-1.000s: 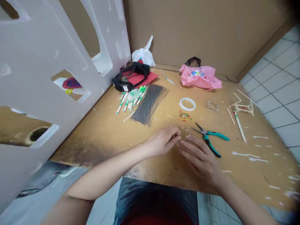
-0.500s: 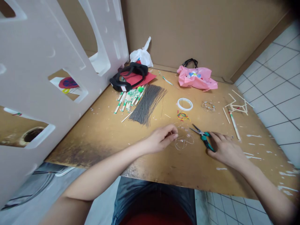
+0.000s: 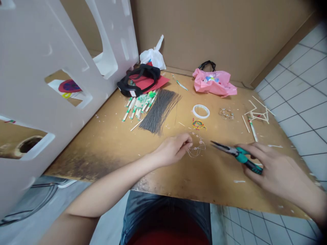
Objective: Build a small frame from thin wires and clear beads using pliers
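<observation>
Roughly midway along the front edge of the brown worktop [image 3: 114, 143], the left hand [image 3: 173, 149] keeps a narrow grip, pinching a loop of thin clear wire [image 3: 196, 151]. To its right, the right hand [image 3: 277, 170] wraps around teal-handled needle-nose pliers [image 3: 238, 154], lifted off the worktop. Their long axis runs left to right, and the nearly closed tips point at the wire, near but apart.

Tape roll [image 3: 201, 111] behind rubber bands [image 3: 198, 124]; pliers [image 3: 236, 153] to R.
</observation>
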Action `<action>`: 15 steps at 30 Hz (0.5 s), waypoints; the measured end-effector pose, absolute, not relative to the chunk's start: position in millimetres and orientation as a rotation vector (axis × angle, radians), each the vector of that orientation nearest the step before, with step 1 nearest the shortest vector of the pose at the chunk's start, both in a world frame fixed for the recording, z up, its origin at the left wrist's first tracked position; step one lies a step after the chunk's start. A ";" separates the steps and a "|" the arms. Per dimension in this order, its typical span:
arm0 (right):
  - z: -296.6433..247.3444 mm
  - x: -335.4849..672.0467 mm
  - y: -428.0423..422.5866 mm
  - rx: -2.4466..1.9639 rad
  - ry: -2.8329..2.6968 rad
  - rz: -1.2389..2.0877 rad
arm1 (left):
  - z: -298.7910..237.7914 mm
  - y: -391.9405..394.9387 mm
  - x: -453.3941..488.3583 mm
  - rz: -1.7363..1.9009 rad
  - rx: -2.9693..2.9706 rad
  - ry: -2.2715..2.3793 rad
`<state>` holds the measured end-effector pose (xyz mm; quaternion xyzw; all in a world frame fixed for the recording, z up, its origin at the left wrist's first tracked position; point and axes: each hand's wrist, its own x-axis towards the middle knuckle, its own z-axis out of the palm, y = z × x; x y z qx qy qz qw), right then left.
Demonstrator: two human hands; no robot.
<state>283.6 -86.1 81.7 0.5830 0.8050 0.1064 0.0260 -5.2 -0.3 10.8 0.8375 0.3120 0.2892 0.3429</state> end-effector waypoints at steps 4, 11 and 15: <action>89.3 246.7 -91.6 1.593 2.494 0.604 | 13.4 -1.9 -5.3 0.734 2.229 0.843; 91.1 232.1 -83.3 1.515 2.487 0.701 | 12.8 -2.4 -4.6 0.720 2.294 0.839; 93.4 228.4 -83.7 1.486 2.494 0.745 | 12.4 -2.7 -4.2 0.714 2.326 0.852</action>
